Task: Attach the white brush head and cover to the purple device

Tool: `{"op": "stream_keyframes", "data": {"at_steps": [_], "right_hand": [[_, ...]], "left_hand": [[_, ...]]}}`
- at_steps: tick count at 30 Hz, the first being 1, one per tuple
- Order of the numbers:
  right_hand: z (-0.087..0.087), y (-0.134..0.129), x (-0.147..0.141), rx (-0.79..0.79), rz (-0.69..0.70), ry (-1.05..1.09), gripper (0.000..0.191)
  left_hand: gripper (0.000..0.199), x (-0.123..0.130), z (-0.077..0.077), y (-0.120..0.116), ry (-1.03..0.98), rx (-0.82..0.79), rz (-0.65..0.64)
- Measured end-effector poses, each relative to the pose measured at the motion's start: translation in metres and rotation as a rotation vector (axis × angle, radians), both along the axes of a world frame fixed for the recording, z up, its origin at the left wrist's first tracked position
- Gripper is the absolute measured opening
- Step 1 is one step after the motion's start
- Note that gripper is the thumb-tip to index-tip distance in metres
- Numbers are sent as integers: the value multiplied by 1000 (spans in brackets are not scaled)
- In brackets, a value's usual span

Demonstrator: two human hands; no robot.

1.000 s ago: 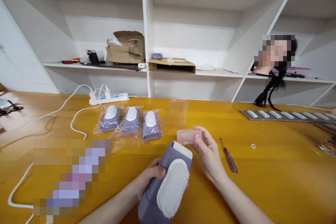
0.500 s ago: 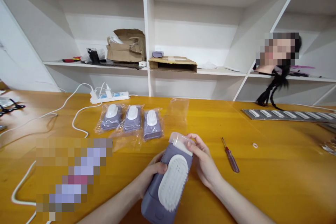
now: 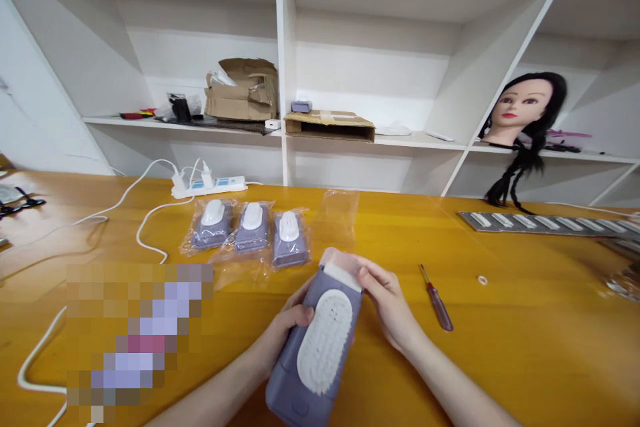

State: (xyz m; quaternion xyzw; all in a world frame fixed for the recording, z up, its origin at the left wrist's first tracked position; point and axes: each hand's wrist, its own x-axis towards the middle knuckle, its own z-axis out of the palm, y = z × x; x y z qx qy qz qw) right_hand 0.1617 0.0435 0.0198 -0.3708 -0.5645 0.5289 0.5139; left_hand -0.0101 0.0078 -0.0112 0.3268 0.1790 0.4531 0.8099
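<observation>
A purple device (image 3: 293, 373) with a white oval bristled pad (image 3: 326, 341) is held tilted over the table, low in the middle of the view. My left hand (image 3: 287, 323) grips its left side, thumb on the front face beside the pad. At the top end sits a clear pinkish cap (image 3: 337, 260) over a white part. My right hand (image 3: 385, 297) pinches the right edge of this cap with thumb and fingers. Some fingers of both hands are hidden behind the device.
Three bagged purple devices (image 3: 251, 227) lie behind, near a clear plastic bag (image 3: 337, 213) and a power strip (image 3: 215, 185). A screwdriver (image 3: 437, 300) and a small white ring (image 3: 482, 279) lie right. A metal strip (image 3: 545, 223) and shelves with a mannequin head (image 3: 523, 107) stand farther back.
The device and both hands have shifted slightly left in view. The device is a little more face-on. Both hands keep their hold.
</observation>
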Motion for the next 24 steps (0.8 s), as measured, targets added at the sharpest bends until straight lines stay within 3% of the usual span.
{"op": "stream_keyframes", "data": {"at_steps": [6,12,20,24], "right_hand": [[7,2,2,-33,37,-18,29],[8,5,7,-79,-44,65,35],[4,-6,-3,-22,34,-16,34],[2,-7,-6,-29,3,5,34]], "left_hand": [[46,-1,-4,1,-5,-13,-46],[44,0,-5,-2,32,23,-51],[44,-3,0,-2,48,-52,26],[48,-4,-1,0,70,-18,18]]}}
